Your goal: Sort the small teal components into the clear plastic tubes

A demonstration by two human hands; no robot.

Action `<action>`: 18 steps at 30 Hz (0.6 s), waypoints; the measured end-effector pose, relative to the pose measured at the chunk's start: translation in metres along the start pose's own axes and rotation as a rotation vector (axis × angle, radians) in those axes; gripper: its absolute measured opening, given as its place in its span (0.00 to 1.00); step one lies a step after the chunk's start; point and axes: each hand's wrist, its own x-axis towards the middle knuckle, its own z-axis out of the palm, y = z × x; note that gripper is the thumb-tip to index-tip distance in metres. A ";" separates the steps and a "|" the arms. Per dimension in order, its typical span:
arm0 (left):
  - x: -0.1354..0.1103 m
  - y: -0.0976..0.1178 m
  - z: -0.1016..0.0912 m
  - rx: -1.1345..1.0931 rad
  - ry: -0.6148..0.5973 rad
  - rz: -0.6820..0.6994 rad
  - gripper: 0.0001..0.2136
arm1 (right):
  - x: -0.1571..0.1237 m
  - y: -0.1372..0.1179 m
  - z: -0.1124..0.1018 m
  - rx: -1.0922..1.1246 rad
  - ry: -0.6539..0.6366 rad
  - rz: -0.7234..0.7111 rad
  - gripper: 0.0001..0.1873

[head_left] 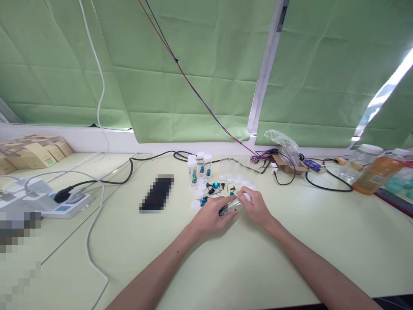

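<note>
While the left hand (211,215) curls thumb and fingers about the body of a clear tube (232,207), the right hand (255,206) pinches its white end. The two hands are close together over the counter (290,258), both engaged on this one piece; whether the tube touches the surface cannot be told. Holding both ends presumably keeps the smooth, rounded wall from slipping or rolling. Beyond the tube lie loose parts (215,185), small, blue and black, probably spread within easy reach, with disc-shaped white caps (195,205) to its left. Farther beyond and left of it stand loaded tubes (194,174), their blue contents visible through transparent walls; more directly beyond it, seemingly empty tubes (227,167) rest with white ends down, perhaps for stability. Well left of the tube lies a flat dark rectangle (157,193), its detail obscured; well to its right, an orange bottle (376,174), translucent and white-topped.
</note>
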 end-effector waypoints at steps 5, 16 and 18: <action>0.000 0.001 -0.001 -0.005 -0.014 -0.015 0.20 | 0.000 0.001 0.000 0.014 -0.013 0.010 0.17; -0.001 0.003 -0.002 -0.013 -0.054 -0.041 0.19 | 0.001 0.004 0.002 0.034 -0.032 0.024 0.17; -0.001 0.003 -0.002 -0.013 -0.054 -0.038 0.19 | 0.001 0.003 0.002 0.043 -0.033 0.026 0.16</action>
